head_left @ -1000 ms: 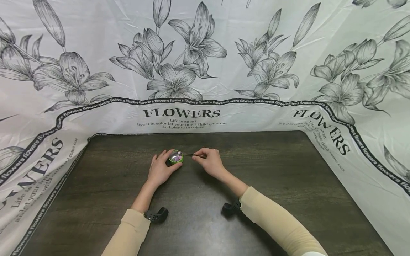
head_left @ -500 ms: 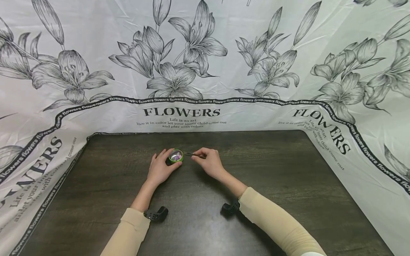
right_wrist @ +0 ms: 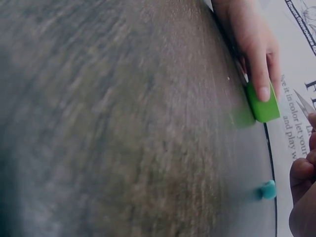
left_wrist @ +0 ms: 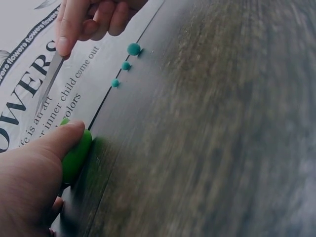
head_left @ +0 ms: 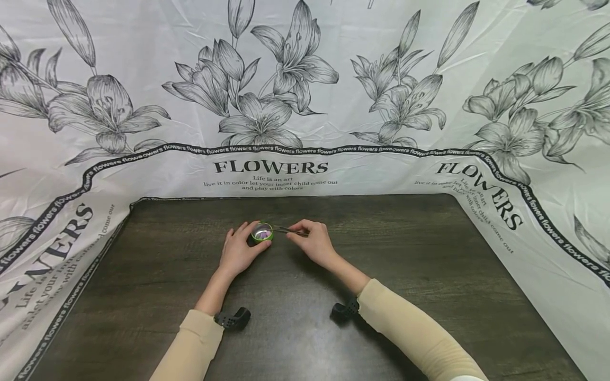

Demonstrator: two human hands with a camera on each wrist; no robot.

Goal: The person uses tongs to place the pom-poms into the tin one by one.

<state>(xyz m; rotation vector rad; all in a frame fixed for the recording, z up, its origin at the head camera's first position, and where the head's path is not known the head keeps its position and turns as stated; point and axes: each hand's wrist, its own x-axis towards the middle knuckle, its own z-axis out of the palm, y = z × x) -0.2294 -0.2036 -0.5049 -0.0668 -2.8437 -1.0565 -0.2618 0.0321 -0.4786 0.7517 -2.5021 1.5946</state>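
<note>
My left hand (head_left: 235, 251) grips a small round green cup (right_wrist: 267, 111) on the table, thumb on the near side and fingers round the far side. From the head view the cup looks shiny inside, with something pinkish-purple in it, too small to make out. To the right of it, my right hand (head_left: 314, 243) pinches metal tweezers (left_wrist: 49, 81) between thumb and fingers. Their tips point left, just beside the cup's rim and above table height. Nothing can be seen between the tips.
Three teal balls (left_wrist: 126, 65) of differing size stand in a row on the dark wooden table (head_left: 295, 296), right of the cup. A white flower-printed cloth (head_left: 271, 180) hangs behind the table and along its sides. Both wrists wear black straps (head_left: 233, 319).
The tweezers' tips have drawn back slightly to the right, from over the cup's rim to beside it. My left hand and the cup hold still.
</note>
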